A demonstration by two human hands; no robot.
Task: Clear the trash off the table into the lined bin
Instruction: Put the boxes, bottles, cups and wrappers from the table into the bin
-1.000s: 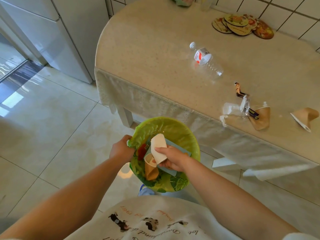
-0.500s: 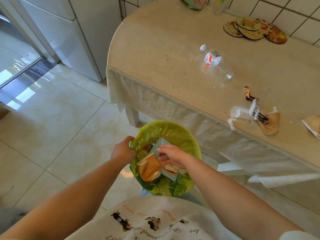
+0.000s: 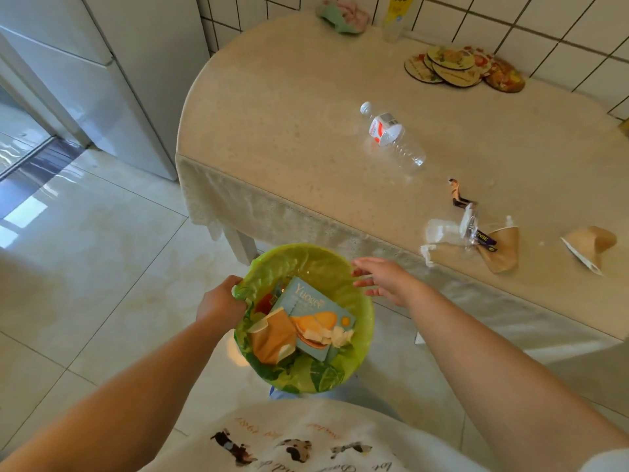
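Left hand [image 3: 221, 299] clenches the green-lined bin's rim [image 3: 369, 321]; right hand [image 3: 381, 277] is empty, fingers spread. The clear plastic bottle [image 3: 394, 137], centre-right, looks light and slippery: grasp mid-body.

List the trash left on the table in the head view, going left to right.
Clear plastic bottle → twisted dark wrapper → crumpled clear plastic → flattened brown paper cup → second crushed paper cup. The small wrapper overlapping the plastic and first cup is left out.
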